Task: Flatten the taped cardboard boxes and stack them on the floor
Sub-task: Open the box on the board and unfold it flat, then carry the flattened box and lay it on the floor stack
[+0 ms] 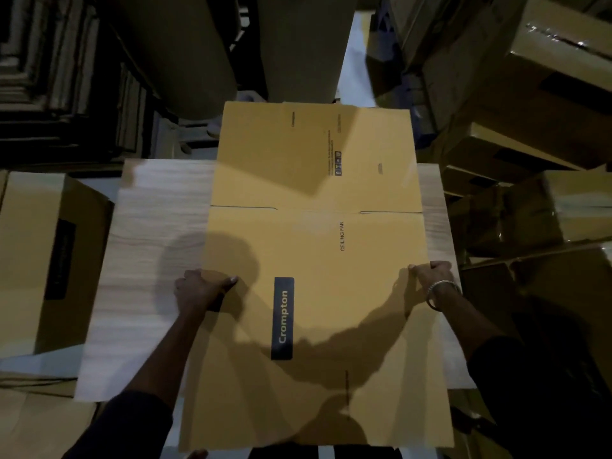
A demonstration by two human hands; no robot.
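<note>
Your fingers curl around both side edges of a flattened Crompton ceiling-fan box (314, 246): left hand (198, 289) grips the left edge, right hand (430, 276) the right. The box lies flat between them on a pale wooden table (152, 226). Assembled cartons (43, 260) crowd close on either side.

surface: pale wood-grain table (155, 226) | on it: flattened cardboard box (318, 266)
</note>
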